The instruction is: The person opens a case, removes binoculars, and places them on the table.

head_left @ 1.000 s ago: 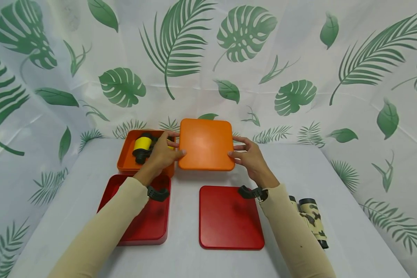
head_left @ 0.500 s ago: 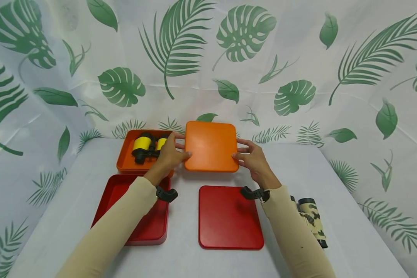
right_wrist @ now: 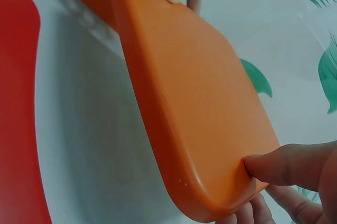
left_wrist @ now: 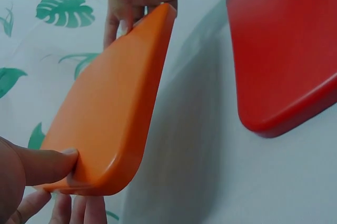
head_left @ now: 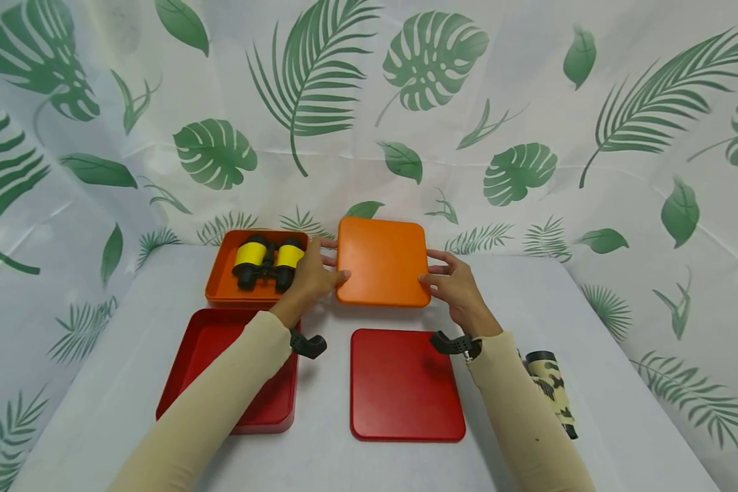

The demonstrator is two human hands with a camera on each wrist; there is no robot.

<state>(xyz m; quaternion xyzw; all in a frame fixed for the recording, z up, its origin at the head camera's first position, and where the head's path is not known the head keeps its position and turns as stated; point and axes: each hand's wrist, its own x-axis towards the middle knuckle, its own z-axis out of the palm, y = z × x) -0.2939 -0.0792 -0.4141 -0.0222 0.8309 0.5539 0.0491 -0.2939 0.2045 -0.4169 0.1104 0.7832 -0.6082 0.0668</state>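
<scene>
Both hands hold an orange lid tilted up above the table, behind the red lid. At its left edge my left hand grips with the thumb on top and the fingers beneath, as the left wrist view shows. My right hand pinches the opposite edge in the same way; its thumb presses on the top face in the right wrist view. Left of the lid stands an orange box, in which lie black binoculars with yellow barrels. The left hand partly covers the box's right side.
A red box without a lid stands in front of the orange one, partly under my left sleeve. The red lid lies flat at the middle front. Camouflage binoculars rest at the right, partly hidden by my right sleeve.
Both hands have carried the orange lid to the right and slightly down, away from the orange box. More of the yellow and black binoculars now shows.
</scene>
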